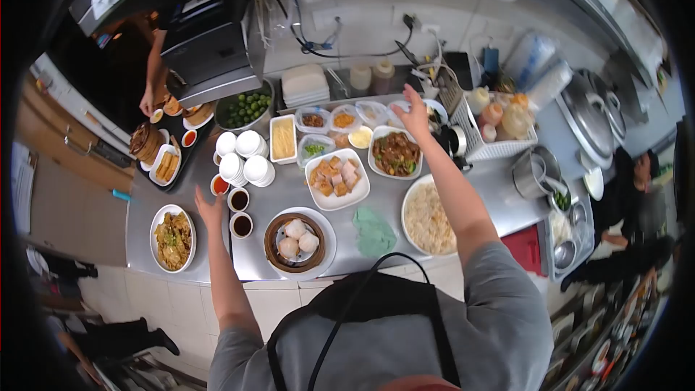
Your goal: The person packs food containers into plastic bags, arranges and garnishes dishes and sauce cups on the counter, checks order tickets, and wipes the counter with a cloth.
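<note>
My left hand (209, 208) is over the counter's left part, fingers stretched and apart, beside a small cup of red sauce (220, 185). I cannot tell whether it touches the cup. Close by stand two cups of dark sauce (240, 226) and stacks of white cups (252, 144). My right hand (413, 114) reaches to the back, fingers spread and holding nothing, above small bowls near a dish of meat with greens (395, 153). Between my arms are a steamer of dumplings (292, 240), a square dish of chopped meat pieces (337, 178) and a green cloth (373, 232).
A plate of noodles (173, 239) sits left, a large bowl of fried rice (428, 219) under my right arm. A white basket (499, 146) of bottles and a metal pot (536, 172) stand right. Another person's hand (147, 101) is over a black tray at far left.
</note>
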Tool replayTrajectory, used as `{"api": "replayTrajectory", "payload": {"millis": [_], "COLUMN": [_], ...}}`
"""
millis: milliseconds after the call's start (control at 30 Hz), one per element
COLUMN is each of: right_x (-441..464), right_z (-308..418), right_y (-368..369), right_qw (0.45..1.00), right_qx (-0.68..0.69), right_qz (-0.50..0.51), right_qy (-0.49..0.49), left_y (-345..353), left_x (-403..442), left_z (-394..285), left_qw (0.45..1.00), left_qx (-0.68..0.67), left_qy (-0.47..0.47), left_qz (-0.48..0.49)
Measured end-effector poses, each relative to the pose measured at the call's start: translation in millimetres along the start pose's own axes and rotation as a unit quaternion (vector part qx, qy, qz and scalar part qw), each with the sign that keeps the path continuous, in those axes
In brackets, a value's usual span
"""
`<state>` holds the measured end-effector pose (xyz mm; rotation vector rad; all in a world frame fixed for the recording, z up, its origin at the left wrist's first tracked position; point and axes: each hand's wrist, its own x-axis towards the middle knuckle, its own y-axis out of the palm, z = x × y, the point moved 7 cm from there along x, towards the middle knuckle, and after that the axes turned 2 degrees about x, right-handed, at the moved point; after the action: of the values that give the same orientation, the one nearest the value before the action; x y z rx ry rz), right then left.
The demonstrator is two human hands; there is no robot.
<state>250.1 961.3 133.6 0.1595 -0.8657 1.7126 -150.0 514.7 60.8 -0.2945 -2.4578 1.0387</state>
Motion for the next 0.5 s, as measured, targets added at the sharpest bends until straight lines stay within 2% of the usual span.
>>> {"api": "replayTrajectory", "payload": {"millis": [33, 100, 167, 200, 233, 267, 333, 367, 433, 500], "right_x": [22, 62, 86, 88, 91, 94, 87, 84, 73, 57], "right_z": [-11, -51, -76, -64, -62, -68, -60, -55, -43, -22], "right_y": [14, 45, 70, 73, 80, 88, 89, 82, 65, 33], "right_qw": [1.0, 0.995, 0.99, 0.979, 0.987, 0.982, 0.975, 0.981, 0.986, 0.973], "right_qx": [-0.006, 0.065, 0.087, 0.137, 0.113, 0.129, 0.143, 0.114, 0.082, 0.169], "right_qz": [-0.004, -0.002, 0.013, 0.047, 0.029, 0.042, 0.059, 0.033, 0.003, -0.137], "right_qy": [-0.004, 0.074, 0.112, 0.144, 0.113, 0.134, 0.159, 0.152, 0.147, 0.081], "left_y": [-16, -35, -52, -55, -59, -62, -65, -68, -76, -75], "left_x": [-11, -38, -68, -84, -99, -115, -144, -152, -168, -170], "left_z": [-7, -15, -1, 11, 18, 27, 40, 41, 28, 31], "left_qw": [1.0, 0.999, 0.999, 0.998, 0.996, 0.997, 0.99, 0.99, 0.974, 0.978], "left_qx": [0.003, -0.044, -0.027, -0.053, -0.079, -0.077, -0.08, -0.078, -0.113, -0.103], "left_qy": [-0.01, -0.015, -0.037, -0.029, -0.02, -0.026, -0.109, -0.111, -0.191, -0.176], "left_qz": [-0.014, 0.028, 0.008, 0.013, 0.018, 0.01, 0.039, 0.039, 0.052, 0.047]}}
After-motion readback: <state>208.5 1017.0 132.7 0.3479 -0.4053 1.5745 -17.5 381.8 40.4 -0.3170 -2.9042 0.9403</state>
